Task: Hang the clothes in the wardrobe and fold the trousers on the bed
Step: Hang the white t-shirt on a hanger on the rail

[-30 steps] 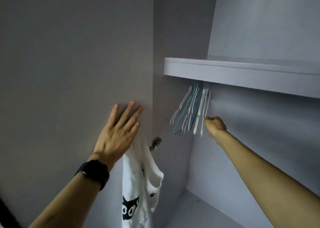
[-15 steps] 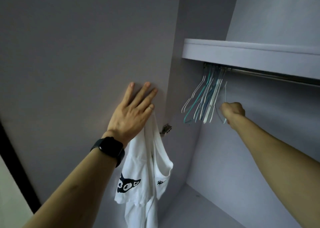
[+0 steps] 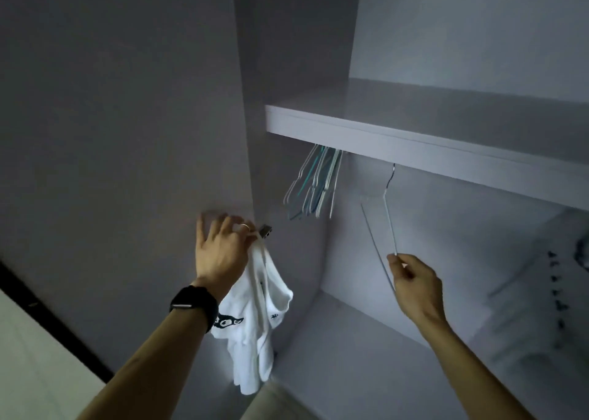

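My left hand [image 3: 223, 247] rests against the open wardrobe door [image 3: 127, 164] near its edge and holds a white T-shirt [image 3: 255, 317] with a black print, which hangs below it. My right hand [image 3: 414, 279] pinches the lower corner of a thin white wire hanger [image 3: 387, 209] inside the wardrobe. The hanger's hook points up toward the underside of the shelf [image 3: 414, 142], apart from the others. A bunch of several white and teal hangers [image 3: 314, 187] hangs at the left end under the shelf.
A door hinge [image 3: 265, 230] sits beside my left fingers. A pale garment with dark marks [image 3: 548, 292] hangs at the right inside the wardrobe. The wardrobe's bottom panel [image 3: 350, 340] lies below. A black watch is on my left wrist.
My right hand has pulled one white hanger out of the bunch and moved it right and down. My left hand slid toward the door edge, still with the T-shirt.
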`<state>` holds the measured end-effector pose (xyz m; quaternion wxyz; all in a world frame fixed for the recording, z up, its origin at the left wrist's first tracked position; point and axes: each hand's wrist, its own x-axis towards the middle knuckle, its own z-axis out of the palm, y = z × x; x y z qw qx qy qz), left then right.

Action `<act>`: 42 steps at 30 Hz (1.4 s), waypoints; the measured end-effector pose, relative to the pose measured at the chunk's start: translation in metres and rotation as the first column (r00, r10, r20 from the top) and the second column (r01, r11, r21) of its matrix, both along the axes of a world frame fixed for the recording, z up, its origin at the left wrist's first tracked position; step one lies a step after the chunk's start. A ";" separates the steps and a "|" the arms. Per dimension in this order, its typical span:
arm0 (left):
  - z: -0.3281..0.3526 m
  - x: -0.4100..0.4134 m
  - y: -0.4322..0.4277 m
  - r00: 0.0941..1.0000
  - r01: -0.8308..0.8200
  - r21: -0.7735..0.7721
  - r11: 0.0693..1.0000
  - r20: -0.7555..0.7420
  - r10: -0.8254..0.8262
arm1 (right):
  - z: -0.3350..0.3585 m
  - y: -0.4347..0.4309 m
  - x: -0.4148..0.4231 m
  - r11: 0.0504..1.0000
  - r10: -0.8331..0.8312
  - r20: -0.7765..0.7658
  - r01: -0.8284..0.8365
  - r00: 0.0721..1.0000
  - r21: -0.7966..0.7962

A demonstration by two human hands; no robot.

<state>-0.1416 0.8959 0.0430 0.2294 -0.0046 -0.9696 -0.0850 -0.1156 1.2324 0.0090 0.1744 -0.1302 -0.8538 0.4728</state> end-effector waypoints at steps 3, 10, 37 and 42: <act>0.010 0.019 0.029 0.989 0.072 0.319 0.945 0.099 -0.109 | -0.011 0.006 0.065 0.992 0.058 -0.012 -0.059 0.998 -0.114; -0.026 0.077 0.089 0.807 0.326 0.538 0.777 0.270 -0.525 | -0.029 0.020 0.170 0.867 0.260 0.087 -0.193 0.962 -0.459; -0.059 0.058 0.140 0.462 0.868 0.067 0.492 0.254 -0.850 | 0.004 0.045 0.169 0.669 0.125 0.298 0.142 0.946 -0.729; -0.052 0.056 0.145 0.387 0.919 -0.019 0.394 0.244 -0.889 | 0.029 0.053 0.130 0.524 0.066 0.278 0.204 0.958 -0.827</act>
